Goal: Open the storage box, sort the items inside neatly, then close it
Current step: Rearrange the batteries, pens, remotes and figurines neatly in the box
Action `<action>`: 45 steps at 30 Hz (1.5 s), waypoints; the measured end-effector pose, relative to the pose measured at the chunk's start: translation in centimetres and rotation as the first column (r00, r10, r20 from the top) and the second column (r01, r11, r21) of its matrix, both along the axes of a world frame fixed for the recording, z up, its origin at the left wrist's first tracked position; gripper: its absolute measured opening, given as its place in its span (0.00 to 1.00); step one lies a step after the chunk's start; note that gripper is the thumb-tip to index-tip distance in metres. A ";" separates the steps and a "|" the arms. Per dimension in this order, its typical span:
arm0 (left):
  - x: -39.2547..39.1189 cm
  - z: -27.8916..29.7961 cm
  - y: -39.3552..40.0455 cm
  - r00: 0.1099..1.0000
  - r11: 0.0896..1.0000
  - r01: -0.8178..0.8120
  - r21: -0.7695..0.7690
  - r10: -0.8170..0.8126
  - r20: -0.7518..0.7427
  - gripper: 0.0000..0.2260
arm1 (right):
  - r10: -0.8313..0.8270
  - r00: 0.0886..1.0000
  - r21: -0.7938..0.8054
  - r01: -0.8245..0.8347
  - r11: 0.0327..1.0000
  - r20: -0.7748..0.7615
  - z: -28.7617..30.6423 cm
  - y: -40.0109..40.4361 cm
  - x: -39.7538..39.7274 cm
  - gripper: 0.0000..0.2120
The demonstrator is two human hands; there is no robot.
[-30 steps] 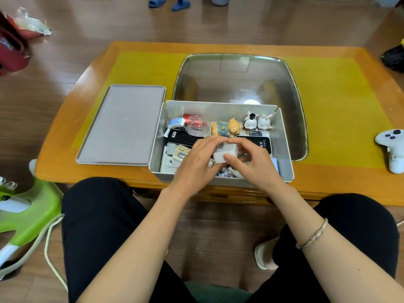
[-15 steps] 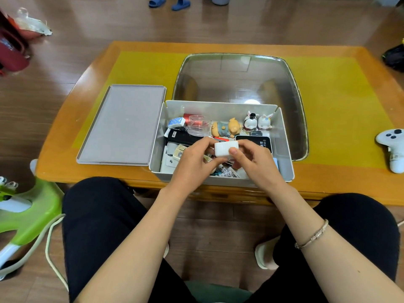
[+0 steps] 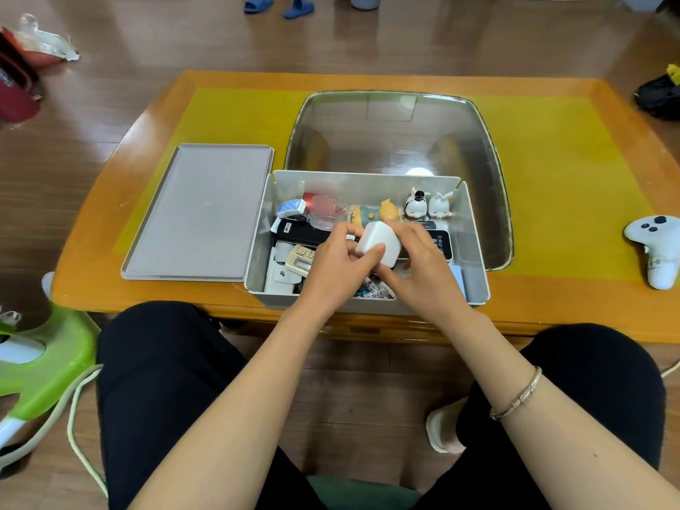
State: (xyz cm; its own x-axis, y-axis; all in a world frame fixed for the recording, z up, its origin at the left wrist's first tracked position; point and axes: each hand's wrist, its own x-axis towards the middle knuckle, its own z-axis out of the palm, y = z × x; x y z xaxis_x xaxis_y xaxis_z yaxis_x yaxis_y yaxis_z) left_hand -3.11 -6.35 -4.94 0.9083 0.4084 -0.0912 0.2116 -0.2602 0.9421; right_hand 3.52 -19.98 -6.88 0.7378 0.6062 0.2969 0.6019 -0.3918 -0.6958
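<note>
1. Lifted higher than a moment ago, the white block is pinched between left hand and right hand over the storage box.
2. Opening is done: the lid lies left of the box.
3. Sorting seems midway; closing remains.

Around the desk
A white game controller lies at right; blue slippers top; a green stool lower left.
</note>
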 end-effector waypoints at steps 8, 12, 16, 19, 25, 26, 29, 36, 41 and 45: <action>-0.1 0.3 -1.1 0.987 0.987 0.141 0.080 -0.134 -0.085 0.18 | -0.052 0.965 -0.344 0.141 0.928 0.255 2.2 -2.9 2.6 0.26; -0.4 -0.5 -3.3 0.906 0.775 0.420 0.473 -0.324 -0.273 0.30 | -0.049 0.955 -0.473 0.189 0.860 0.293 3.1 -4.5 4.0 0.26; -0.3 -1.4 -4.6 0.851 0.562 0.522 0.641 -0.393 -0.348 0.31 | 0.002 0.937 -0.569 0.211 0.795 0.351 3.7 -6.8 4.6 0.28; 0.2 -1.5 -5.4 0.824 0.469 0.556 0.686 -0.421 -0.379 0.26 | 0.010 0.951 -0.614 0.190 0.766 0.308 3.8 -8.0 4.6 0.30; 0.6 -1.6 -6.2 0.826 0.379 0.531 0.758 -0.429 -0.365 0.13 | 0.037 0.975 -0.658 0.119 0.744 0.218 4.1 -8.7 4.3 0.30; 0.6 -1.6 -6.2 0.829 0.378 0.526 0.762 -0.430 -0.359 0.13 | 0.041 0.975 -0.661 0.116 0.741 0.217 4.2 -8.6 4.2 0.30; 0.4 -1.8 -6.2 0.835 0.378 0.512 0.771 -0.429 -0.345 0.14 | 0.061 0.978 -0.693 0.098 0.714 0.200 4.6 -8.4 4.1 0.32; 0.1 -2.0 -6.2 0.870 0.467 0.470 0.749 -0.391 -0.301 0.16 | 0.134 0.970 -0.797 0.086 0.598 0.205 5.2 -7.8 3.7 0.29; 0.1 -2.5 -6.2 0.876 0.462 0.444 0.767 -0.403 -0.265 0.18 | 0.115 0.993 -0.861 -0.038 0.507 0.024 5.6 -7.4 4.2 0.27; 0.1 -2.8 -6.1 0.881 0.445 0.427 0.787 -0.400 -0.252 0.17 | 0.039 0.999 -0.824 -0.044 0.564 -0.027 5.5 -7.2 4.1 0.24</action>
State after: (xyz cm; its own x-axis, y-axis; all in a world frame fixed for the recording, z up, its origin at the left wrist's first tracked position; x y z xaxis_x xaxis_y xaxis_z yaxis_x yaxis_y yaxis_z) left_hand -3.04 -12.42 -7.70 0.9933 -0.1082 0.0410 -0.1152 -0.9554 0.2720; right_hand 7.61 -27.13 -1.34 0.7050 0.6159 -0.3515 0.6306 -0.7713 -0.0867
